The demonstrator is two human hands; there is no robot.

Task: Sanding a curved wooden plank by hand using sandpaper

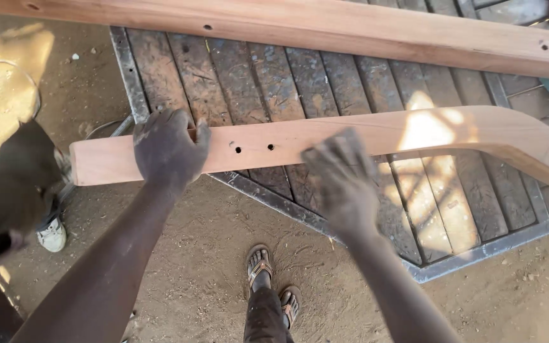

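A long curved piece of reddish wood (pixel 414 133) lies across a slatted workbench, with two small drilled holes near its left part. My left hand (pixel 168 151) grips the piece near its left end, fingers wrapped over the top edge. Over the middle of the same piece my right hand (pixel 343 174) is blurred, fingers spread, resting on or just above the wood. Whether it touches is unclear.
The workbench (pixel 325 76) has dark worn slats in a metal frame. A straight wooden beam (pixel 351 32) with drilled holes lies along its far side. Below are sandy ground and my sandalled feet (pixel 271 279). Another person's white shoe (pixel 52 234) stands at left.
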